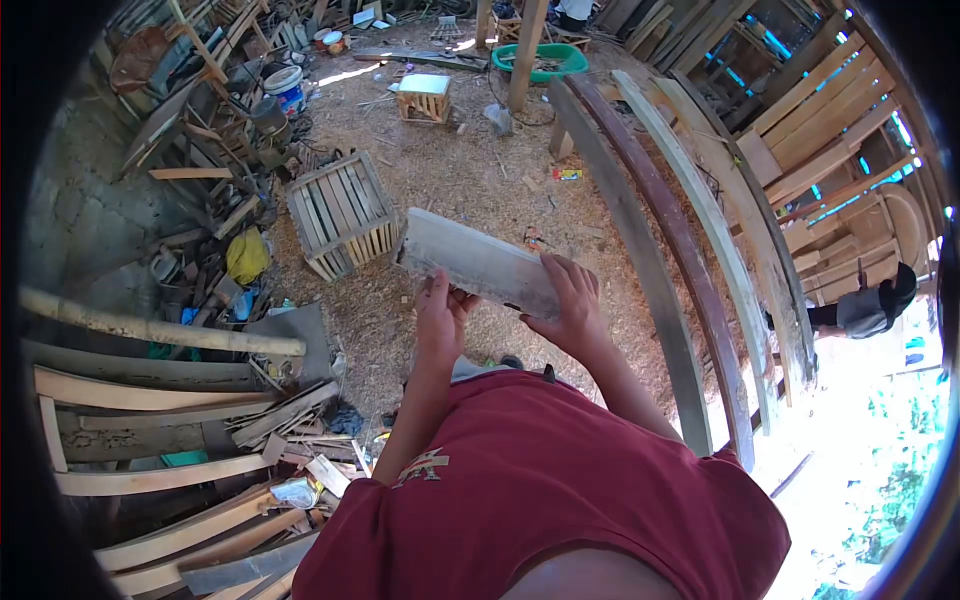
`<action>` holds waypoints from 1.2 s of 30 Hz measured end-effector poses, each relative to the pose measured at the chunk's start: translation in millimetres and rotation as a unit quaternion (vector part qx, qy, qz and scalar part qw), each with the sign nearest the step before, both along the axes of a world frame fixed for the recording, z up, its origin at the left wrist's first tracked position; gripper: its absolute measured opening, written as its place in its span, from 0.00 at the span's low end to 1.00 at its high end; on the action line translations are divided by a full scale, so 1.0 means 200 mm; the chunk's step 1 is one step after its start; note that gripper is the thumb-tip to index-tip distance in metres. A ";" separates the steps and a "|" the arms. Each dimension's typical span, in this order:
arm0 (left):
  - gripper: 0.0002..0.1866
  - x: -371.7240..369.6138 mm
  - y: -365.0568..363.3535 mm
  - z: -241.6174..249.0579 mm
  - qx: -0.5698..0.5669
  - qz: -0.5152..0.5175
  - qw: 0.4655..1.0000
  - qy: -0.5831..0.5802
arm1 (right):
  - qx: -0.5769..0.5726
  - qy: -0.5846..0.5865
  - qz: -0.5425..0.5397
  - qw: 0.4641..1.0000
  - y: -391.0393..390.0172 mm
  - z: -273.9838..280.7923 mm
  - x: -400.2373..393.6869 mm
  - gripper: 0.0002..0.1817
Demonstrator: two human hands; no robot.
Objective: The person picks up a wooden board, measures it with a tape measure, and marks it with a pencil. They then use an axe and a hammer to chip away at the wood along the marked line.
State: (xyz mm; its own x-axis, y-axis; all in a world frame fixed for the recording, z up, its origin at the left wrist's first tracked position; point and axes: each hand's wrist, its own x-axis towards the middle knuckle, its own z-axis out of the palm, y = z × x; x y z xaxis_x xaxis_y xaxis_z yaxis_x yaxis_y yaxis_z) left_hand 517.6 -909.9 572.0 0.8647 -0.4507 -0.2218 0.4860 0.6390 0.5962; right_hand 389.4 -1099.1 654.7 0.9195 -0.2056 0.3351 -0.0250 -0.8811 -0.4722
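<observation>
Wood shavings blanket the brown workshop floor [480,170] beneath you; nearest, your maroon shirt [580,470] fills the foreground; ahead of it, your left hand [440,305] is partly closed on the near edge of a flat, greyish, weathered wooden board [480,262], toward its left end, the thumb on the edge; your right hand [575,305] is partly open and grips the right end, its fingers over the upper face; the board is held up above the floor, slanting down to your right. Just beyond its left end sits a slatted wooden crate [345,212]; a crumpled yellow bag [247,257] lies farther left among scraps; to your right, long planks [655,190] run side by side, one reddish-brown; farther off are a small slatted crate [425,100] with a pale top, a blue-and-white bucket [287,92] and a green oval basin [545,63].
</observation>
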 end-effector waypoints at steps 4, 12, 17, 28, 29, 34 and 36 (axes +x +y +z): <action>0.17 0.29 -0.09 0.06 0.028 -0.027 0.999 -0.014 | -0.005 0.033 -0.003 0.999 -0.04 -0.02 0.33 0.55; 0.24 1.12 -0.08 0.20 0.082 -0.147 0.983 -0.073 | 0.059 -0.019 -0.058 0.996 0.04 -0.05 0.99 0.53; 0.25 1.43 -0.10 0.27 0.104 -0.174 0.975 -0.091 | 0.111 -0.025 -0.068 0.991 0.08 -0.04 1.27 0.51; 0.33 1.97 -0.28 0.17 0.071 -0.214 0.971 -0.076 | 0.196 0.019 -0.062 0.978 -0.12 -0.12 1.83 0.49; 0.32 2.02 -0.31 0.17 0.074 -0.207 0.973 -0.068 | 0.196 0.026 -0.065 0.978 -0.15 -0.11 1.89 0.49; 0.24 2.37 -0.55 0.11 0.179 -0.170 0.968 -0.043 | 0.197 0.022 -0.039 0.979 -0.43 -0.28 2.23 0.50; 0.22 2.53 -0.66 0.07 0.196 -0.150 0.968 -0.040 | 0.189 0.015 -0.006 0.982 -0.60 -0.35 2.40 0.49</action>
